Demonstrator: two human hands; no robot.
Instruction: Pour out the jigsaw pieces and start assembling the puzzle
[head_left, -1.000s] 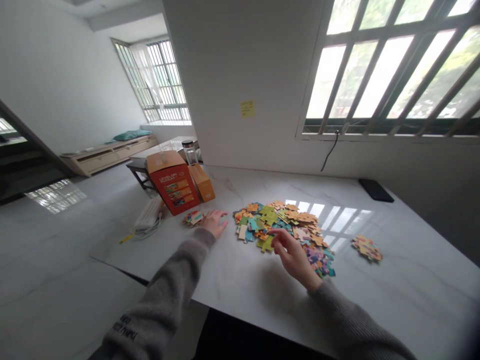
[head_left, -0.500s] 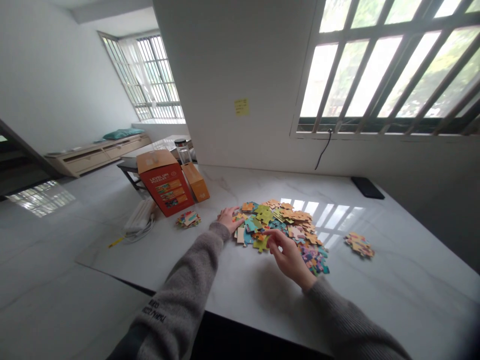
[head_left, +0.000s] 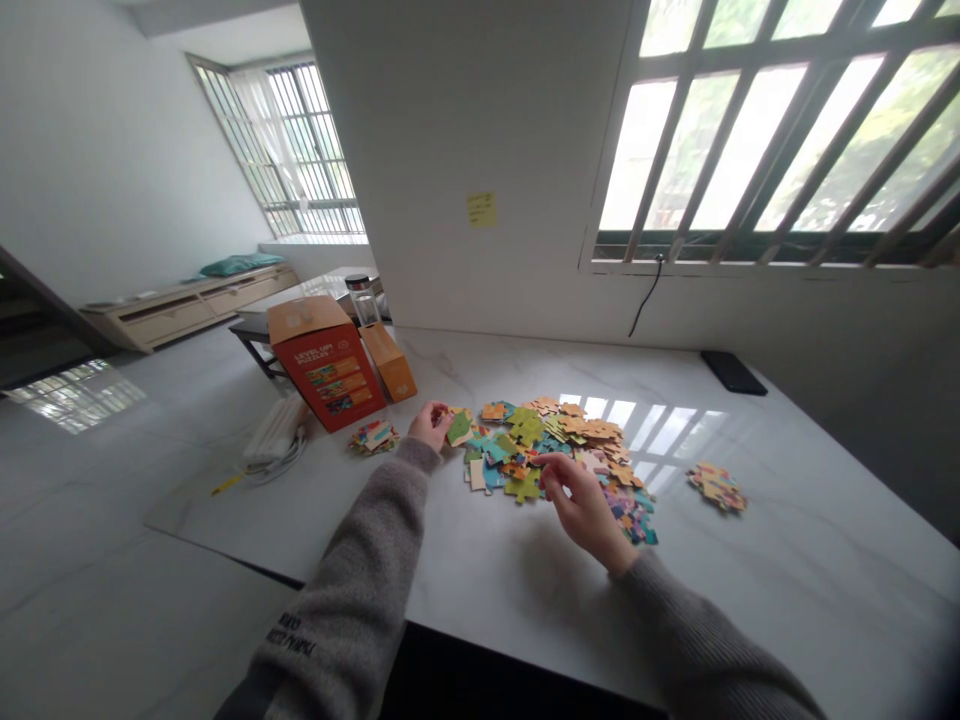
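A loose heap of jigsaw puzzle pieces [head_left: 528,428] lies on the marble-look table. At its left side my left hand [head_left: 429,426] pinches a green and yellow puzzle piece [head_left: 459,428] by its left edge, tilted up. My right hand [head_left: 583,505] hovers at the near side of the heap, index finger stretched out over the pieces and other fingers loosely bent; I see nothing held in it. A small pile of puzzle pieces [head_left: 373,437] sits left of my left hand. Another small pile [head_left: 718,488] lies apart on the right.
A red puzzle box [head_left: 335,385] and an orange box [head_left: 390,365] stand at the table's left, with a glass jar [head_left: 363,302] behind them. A white power strip with cable [head_left: 275,437] lies nearby. At the back right rests a black phone [head_left: 733,373].
My left hand has drawn back leftward from the heap, now with a green and yellow puzzle piece in its fingers. My right hand has stayed nearly in place over the heap.
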